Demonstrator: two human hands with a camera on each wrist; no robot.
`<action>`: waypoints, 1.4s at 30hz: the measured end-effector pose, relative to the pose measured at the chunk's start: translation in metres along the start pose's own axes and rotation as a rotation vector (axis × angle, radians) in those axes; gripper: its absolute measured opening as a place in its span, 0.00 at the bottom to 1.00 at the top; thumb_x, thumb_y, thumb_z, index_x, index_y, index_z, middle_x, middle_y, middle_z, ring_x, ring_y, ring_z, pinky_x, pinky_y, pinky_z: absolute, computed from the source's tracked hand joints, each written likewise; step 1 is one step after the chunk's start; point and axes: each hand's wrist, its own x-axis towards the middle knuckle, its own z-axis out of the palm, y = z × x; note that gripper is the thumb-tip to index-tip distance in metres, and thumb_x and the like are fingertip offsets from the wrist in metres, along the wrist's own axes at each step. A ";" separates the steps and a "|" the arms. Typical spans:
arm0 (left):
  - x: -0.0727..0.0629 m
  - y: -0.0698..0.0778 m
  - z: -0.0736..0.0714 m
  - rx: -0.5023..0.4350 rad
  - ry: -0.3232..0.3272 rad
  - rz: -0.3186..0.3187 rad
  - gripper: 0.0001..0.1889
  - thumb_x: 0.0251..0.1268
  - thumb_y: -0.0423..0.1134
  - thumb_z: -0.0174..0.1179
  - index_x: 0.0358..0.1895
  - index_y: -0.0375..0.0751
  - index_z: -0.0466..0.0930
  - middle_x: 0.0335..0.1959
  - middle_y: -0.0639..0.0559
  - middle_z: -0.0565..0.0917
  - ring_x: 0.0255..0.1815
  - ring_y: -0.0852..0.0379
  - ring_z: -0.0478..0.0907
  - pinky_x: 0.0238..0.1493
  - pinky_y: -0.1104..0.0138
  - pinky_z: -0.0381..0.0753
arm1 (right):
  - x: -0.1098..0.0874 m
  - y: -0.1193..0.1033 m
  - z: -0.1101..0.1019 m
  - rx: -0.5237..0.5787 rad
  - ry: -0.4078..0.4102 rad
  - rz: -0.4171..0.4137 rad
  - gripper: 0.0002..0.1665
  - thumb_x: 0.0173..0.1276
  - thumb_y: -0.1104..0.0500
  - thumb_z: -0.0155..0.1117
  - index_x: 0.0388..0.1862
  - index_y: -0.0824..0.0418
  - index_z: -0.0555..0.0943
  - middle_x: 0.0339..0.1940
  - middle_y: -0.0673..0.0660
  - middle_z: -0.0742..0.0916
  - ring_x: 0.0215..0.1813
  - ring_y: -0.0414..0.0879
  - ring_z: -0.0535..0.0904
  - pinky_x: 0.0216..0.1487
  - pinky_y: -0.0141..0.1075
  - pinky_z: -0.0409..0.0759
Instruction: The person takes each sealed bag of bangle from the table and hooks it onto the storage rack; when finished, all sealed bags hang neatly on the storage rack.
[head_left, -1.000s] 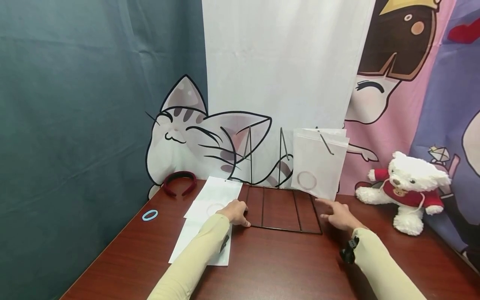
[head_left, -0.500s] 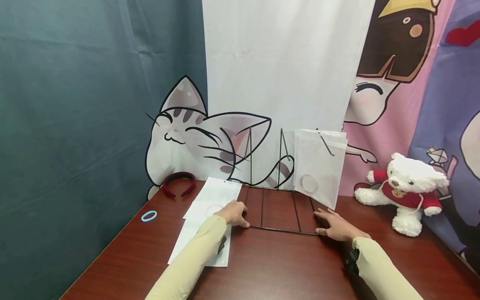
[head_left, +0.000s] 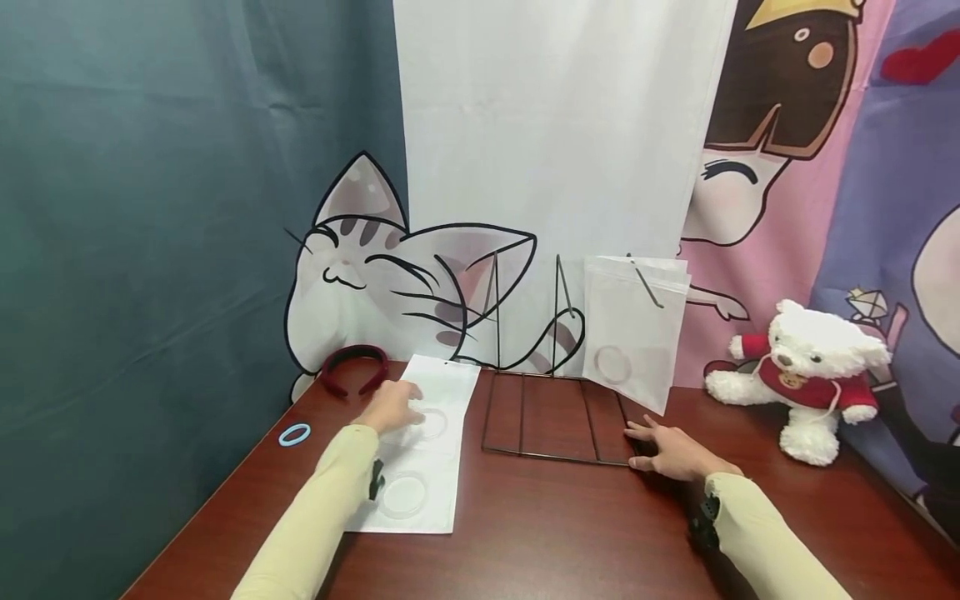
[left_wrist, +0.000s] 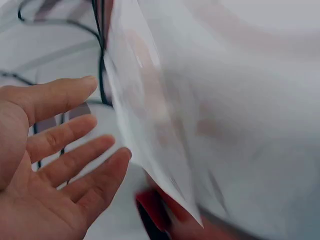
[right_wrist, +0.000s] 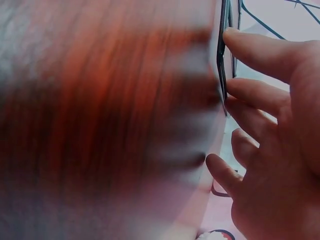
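Observation:
In the head view my left hand (head_left: 390, 407) is over two overlapping flat white bags (head_left: 427, 500), each with a pale ring showing in it. The left wrist view shows that hand's fingers (left_wrist: 100, 187) spread beside a bag's edge, holding nothing. My right hand (head_left: 675, 452) rests at the right front corner of a black wire rack (head_left: 558, 457). In the right wrist view its thumb and fingers (right_wrist: 255, 95) touch the rack's wire, fairly straight. From the rack's right hook hang several similar white bags (head_left: 637, 325), one showing a ring. The other two hooks carry nothing.
A dark red headband (head_left: 352, 354) and a light blue ring (head_left: 294, 435) lie at the left of the brown table (head_left: 555, 533). At the right sits a white teddy bear (head_left: 810, 367) in a red top. Printed curtains (head_left: 555, 125) stand behind.
My left hand has left the rack's left front corner and moved left over the flat bags. My right hand has come down onto the rack's right front corner. The hanging bags have swung slightly.

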 end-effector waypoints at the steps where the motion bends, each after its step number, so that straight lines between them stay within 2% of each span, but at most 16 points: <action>1: 0.000 -0.006 -0.002 -0.014 -0.008 -0.039 0.18 0.54 0.36 0.73 0.48 0.31 0.85 0.49 0.38 0.88 0.53 0.41 0.82 0.60 0.49 0.80 | 0.001 0.000 0.000 0.004 -0.002 0.002 0.38 0.62 0.48 0.73 0.66 0.66 0.77 0.72 0.69 0.75 0.75 0.76 0.61 0.68 0.68 0.66; 3: 0.000 -0.015 -0.004 -0.041 -0.044 -0.105 0.20 0.57 0.37 0.72 0.51 0.30 0.84 0.52 0.36 0.87 0.55 0.41 0.80 0.62 0.47 0.79 | 0.001 0.001 0.001 0.010 -0.006 0.007 0.38 0.61 0.48 0.73 0.66 0.65 0.78 0.72 0.69 0.75 0.75 0.76 0.61 0.68 0.68 0.66; 9: 0.007 -0.028 0.001 -0.039 -0.144 -0.198 0.25 0.59 0.42 0.72 0.56 0.32 0.81 0.55 0.36 0.84 0.55 0.42 0.79 0.62 0.45 0.79 | -0.003 0.004 0.003 0.022 -0.005 0.017 0.38 0.60 0.47 0.74 0.66 0.65 0.78 0.72 0.69 0.75 0.74 0.77 0.61 0.67 0.69 0.65; 12: 0.012 -0.030 0.004 0.009 -0.158 -0.220 0.27 0.58 0.45 0.72 0.57 0.32 0.80 0.55 0.36 0.84 0.54 0.42 0.79 0.62 0.45 0.78 | -0.004 0.005 0.003 0.018 0.001 0.011 0.38 0.60 0.47 0.74 0.66 0.65 0.78 0.72 0.69 0.75 0.74 0.77 0.61 0.68 0.69 0.65; 17: 0.019 -0.034 0.009 0.079 -0.171 -0.267 0.30 0.55 0.52 0.73 0.54 0.33 0.80 0.49 0.37 0.84 0.53 0.32 0.73 0.57 0.42 0.71 | -0.002 0.004 0.003 0.018 0.004 0.004 0.38 0.60 0.47 0.74 0.65 0.65 0.79 0.72 0.69 0.76 0.75 0.77 0.60 0.68 0.70 0.64; 22: 0.022 -0.036 0.010 0.008 -0.136 -0.324 0.30 0.48 0.51 0.77 0.51 0.37 0.82 0.51 0.37 0.83 0.54 0.31 0.70 0.55 0.42 0.69 | -0.001 0.004 0.001 0.025 0.010 0.008 0.38 0.60 0.48 0.74 0.65 0.65 0.79 0.72 0.69 0.75 0.75 0.78 0.59 0.67 0.71 0.63; 25: 0.021 -0.036 0.008 -0.056 -0.103 -0.312 0.24 0.44 0.43 0.80 0.46 0.38 0.85 0.49 0.38 0.82 0.54 0.36 0.70 0.56 0.43 0.71 | 0.001 0.003 0.000 0.026 0.003 0.009 0.38 0.60 0.47 0.74 0.65 0.65 0.78 0.72 0.69 0.75 0.75 0.78 0.59 0.67 0.71 0.63; 28: 0.021 -0.034 0.008 -0.099 -0.070 -0.257 0.19 0.42 0.34 0.80 0.41 0.36 0.88 0.45 0.38 0.82 0.53 0.41 0.71 0.57 0.46 0.75 | 0.003 0.003 0.001 0.026 -0.002 0.017 0.38 0.60 0.47 0.74 0.66 0.65 0.78 0.72 0.69 0.75 0.76 0.77 0.58 0.68 0.70 0.63; 31: 0.019 -0.032 0.006 -0.119 -0.047 -0.213 0.13 0.46 0.26 0.74 0.39 0.34 0.89 0.45 0.39 0.85 0.50 0.45 0.74 0.58 0.51 0.79 | 0.003 0.002 0.002 0.028 -0.007 0.018 0.38 0.60 0.48 0.75 0.65 0.66 0.79 0.72 0.69 0.75 0.76 0.77 0.57 0.68 0.71 0.63; 34: 0.014 -0.033 0.003 -0.133 -0.075 -0.191 0.13 0.51 0.22 0.68 0.41 0.38 0.90 0.49 0.38 0.86 0.48 0.47 0.75 0.52 0.55 0.80 | 0.003 0.000 0.003 0.029 -0.015 0.015 0.37 0.60 0.49 0.75 0.65 0.66 0.79 0.72 0.68 0.76 0.76 0.77 0.56 0.68 0.71 0.62; 36: 0.010 -0.034 0.000 -0.140 -0.123 -0.186 0.17 0.53 0.21 0.65 0.44 0.42 0.90 0.53 0.39 0.86 0.48 0.48 0.74 0.48 0.58 0.78 | 0.003 -0.001 0.003 0.013 -0.016 0.009 0.37 0.60 0.49 0.74 0.65 0.66 0.79 0.72 0.69 0.76 0.75 0.77 0.57 0.67 0.71 0.63; 39: 0.003 -0.035 -0.007 -0.181 -0.196 -0.188 0.22 0.54 0.21 0.64 0.50 0.47 0.89 0.58 0.40 0.84 0.51 0.48 0.74 0.53 0.55 0.79 | 0.003 -0.001 0.002 0.005 -0.015 0.019 0.37 0.60 0.49 0.75 0.65 0.65 0.79 0.72 0.69 0.75 0.75 0.78 0.58 0.68 0.71 0.63; 42: -0.002 -0.036 -0.016 -0.223 -0.212 -0.179 0.26 0.53 0.20 0.63 0.53 0.49 0.88 0.61 0.39 0.83 0.55 0.47 0.74 0.60 0.49 0.77 | 0.003 0.000 -0.001 -0.005 -0.014 0.023 0.38 0.60 0.48 0.75 0.65 0.65 0.79 0.72 0.71 0.74 0.74 0.79 0.59 0.67 0.71 0.64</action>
